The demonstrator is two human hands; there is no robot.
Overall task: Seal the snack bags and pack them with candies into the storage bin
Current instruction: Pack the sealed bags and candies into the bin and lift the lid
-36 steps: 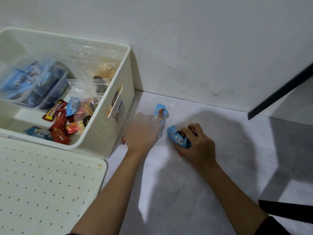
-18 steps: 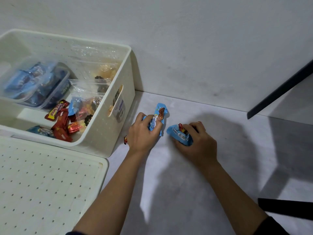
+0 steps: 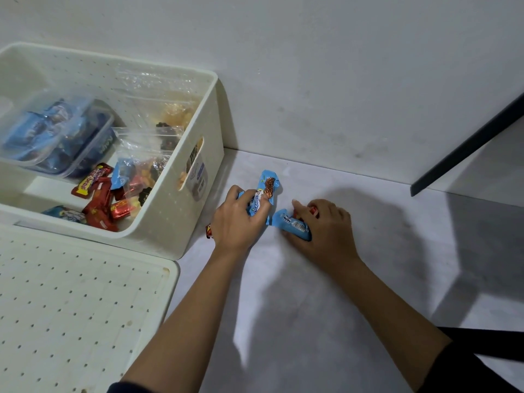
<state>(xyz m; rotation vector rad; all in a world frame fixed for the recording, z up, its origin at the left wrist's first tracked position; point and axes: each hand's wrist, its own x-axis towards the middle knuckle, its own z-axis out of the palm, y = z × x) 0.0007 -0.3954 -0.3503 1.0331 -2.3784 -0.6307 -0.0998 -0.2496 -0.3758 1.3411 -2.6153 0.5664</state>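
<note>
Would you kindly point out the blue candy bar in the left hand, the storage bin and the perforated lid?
blue candy bar [image 3: 269, 185]: head view, printed upper end of the wrapper.
storage bin [image 3: 167, 231]: head view, outer side wall below the handle slot.
perforated lid [image 3: 73, 307]: head view, middle of its top face.

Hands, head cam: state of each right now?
Left hand: closed, holding a blue-wrapped candy bar.
Right hand: closed, holding a barcoded blue candy packet.

Left hand [image 3: 238, 219] grips a blue candy bar [image 3: 265, 192] — right hand [image 3: 326, 231] grips another blue wrapper [image 3: 292, 226], storage bin [image 3: 170, 222] just left.
</note>
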